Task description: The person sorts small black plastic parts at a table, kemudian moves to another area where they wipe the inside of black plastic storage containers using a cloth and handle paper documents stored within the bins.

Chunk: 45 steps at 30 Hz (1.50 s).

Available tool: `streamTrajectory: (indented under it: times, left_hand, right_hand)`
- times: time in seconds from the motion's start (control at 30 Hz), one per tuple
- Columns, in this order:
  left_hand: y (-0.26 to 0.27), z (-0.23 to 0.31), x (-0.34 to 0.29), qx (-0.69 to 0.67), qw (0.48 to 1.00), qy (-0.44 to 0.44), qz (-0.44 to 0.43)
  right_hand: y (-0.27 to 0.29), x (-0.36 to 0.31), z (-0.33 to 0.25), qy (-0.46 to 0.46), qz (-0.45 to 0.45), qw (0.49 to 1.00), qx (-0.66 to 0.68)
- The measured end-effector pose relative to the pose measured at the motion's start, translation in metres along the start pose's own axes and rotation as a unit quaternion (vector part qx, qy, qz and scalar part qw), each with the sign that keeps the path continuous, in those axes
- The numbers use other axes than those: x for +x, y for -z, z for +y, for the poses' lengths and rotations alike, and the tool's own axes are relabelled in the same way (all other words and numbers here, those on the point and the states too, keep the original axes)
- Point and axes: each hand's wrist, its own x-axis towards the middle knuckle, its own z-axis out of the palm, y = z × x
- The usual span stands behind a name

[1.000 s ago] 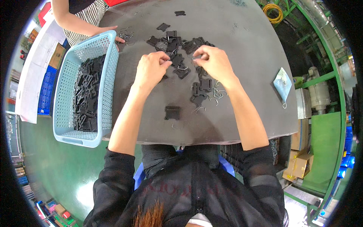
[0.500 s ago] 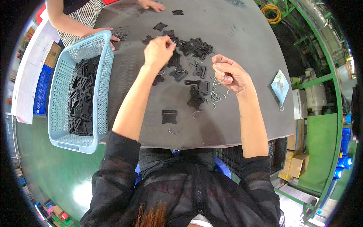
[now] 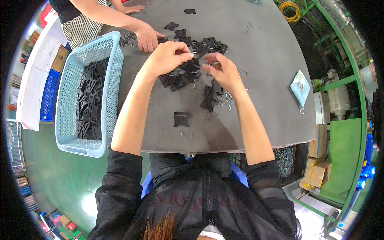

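the left hand (image 3: 168,57), fingertips nearly meeting, and the half-curled right hand (image 3: 225,72) have come back together over the black plates (image 3: 179,83) mid-table (image 3: 268,92), holding what i can't tell, while a co-worker's hand (image 3: 148,38) now reaches in, so the pile is shared.

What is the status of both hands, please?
Left hand, right hand: close together above black parts. Grips unclear. Co-worker's hand near left hand.
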Motion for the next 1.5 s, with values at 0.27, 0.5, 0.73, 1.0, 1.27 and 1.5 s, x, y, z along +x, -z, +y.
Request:
streamTrajectory:
  times: [0.27,0.5,0.73,1.0,1.27,1.5]
  left_hand:
    - [0.009,0.007,-0.016,-0.052,0.998,-0.012,0.018]
    - [0.005,-0.032,-0.037,0.214,0.966,-0.010,0.146]
    - [-0.015,-0.075,-0.040,0.277,0.946,0.086,0.144]
    - [-0.015,-0.092,-0.004,0.227,0.958,0.158,0.073]
    - [-0.012,-0.098,-0.023,-0.072,0.978,0.078,0.180]
    - [-0.007,-0.084,-0.034,-0.635,0.758,0.121,0.084]
  right_hand:
    - [-0.009,-0.003,-0.015,0.017,-0.042,0.998,0.034]
    - [0.013,-0.007,-0.025,-0.047,-0.110,0.993,0.008]
    - [0.033,0.016,-0.051,-0.002,-0.311,0.867,-0.389]
    - [0.067,0.040,-0.025,-0.234,-0.446,0.861,-0.066]
    - [0.094,0.039,-0.001,-0.299,-0.474,0.817,0.139]
    - [0.101,0.040,0.016,-0.332,-0.472,0.790,0.206]
